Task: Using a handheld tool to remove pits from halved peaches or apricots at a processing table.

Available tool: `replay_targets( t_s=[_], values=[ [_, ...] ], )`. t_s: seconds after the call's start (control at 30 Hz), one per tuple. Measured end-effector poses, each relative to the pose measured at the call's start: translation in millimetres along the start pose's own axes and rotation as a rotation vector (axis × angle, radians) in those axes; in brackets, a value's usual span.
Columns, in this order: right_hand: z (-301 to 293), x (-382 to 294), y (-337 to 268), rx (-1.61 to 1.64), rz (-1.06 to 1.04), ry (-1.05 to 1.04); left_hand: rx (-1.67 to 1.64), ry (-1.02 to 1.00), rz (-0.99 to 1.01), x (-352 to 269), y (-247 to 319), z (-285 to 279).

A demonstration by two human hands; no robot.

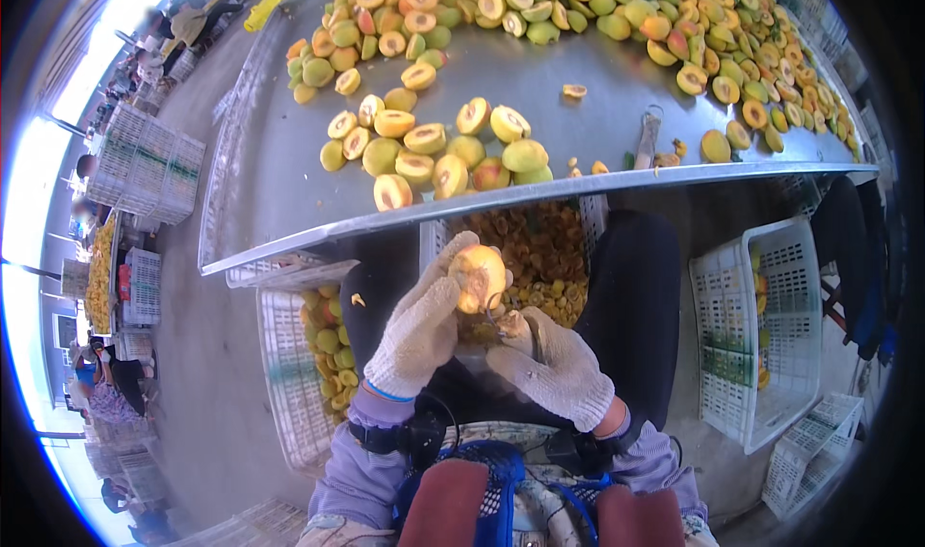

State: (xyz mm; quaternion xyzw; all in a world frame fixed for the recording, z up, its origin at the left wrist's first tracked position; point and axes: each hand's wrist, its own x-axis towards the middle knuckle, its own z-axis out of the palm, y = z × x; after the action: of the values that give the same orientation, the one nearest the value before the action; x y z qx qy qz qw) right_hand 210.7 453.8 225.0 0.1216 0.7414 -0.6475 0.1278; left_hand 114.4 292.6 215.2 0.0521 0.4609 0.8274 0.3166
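Note:
My left hand, in a knitted cotton glove, holds a peach with a brown, rough patch facing up. In my right hand, gloved likewise, is a small tool with a thin curved metal wire touching or very near the peach's lower edge. My fingers and a brownish lump partly hide its handle. Below both hands, between my knees, a crate holds brown and yellow fruit scraps. Just beyond, halved peaches lie along the metal table's near edge.
A large heap of peaches covers the table's far side. A knife lies near its raised front lip. Plastic crates stand at left and right, both with fruit. Another person's leg is at far right.

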Motion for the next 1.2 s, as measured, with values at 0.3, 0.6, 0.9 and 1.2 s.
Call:
replay_targets(
  t_s=[0.3,0.6,0.9,1.2],
  values=[
    [4.4,-2.5,4.3,0.017,-0.033,-0.015,-0.045,0.047,-0.006,-5.4,-11.0,7.8],
    [5.2,-7.7,0.8,-0.042,-0.022,0.035,0.432,0.169,0.136,-17.0,-16.4,43.3],
    [-13.8,-12.4,-6.6,0.469,0.102,-0.277,0.829,0.117,0.529,-7.9,-16.0,55.1],
    [-12.2,-13.7,4.3,0.397,0.120,-0.253,0.329,0.092,0.012,-0.7,-2.5,54.9]
  ],
)
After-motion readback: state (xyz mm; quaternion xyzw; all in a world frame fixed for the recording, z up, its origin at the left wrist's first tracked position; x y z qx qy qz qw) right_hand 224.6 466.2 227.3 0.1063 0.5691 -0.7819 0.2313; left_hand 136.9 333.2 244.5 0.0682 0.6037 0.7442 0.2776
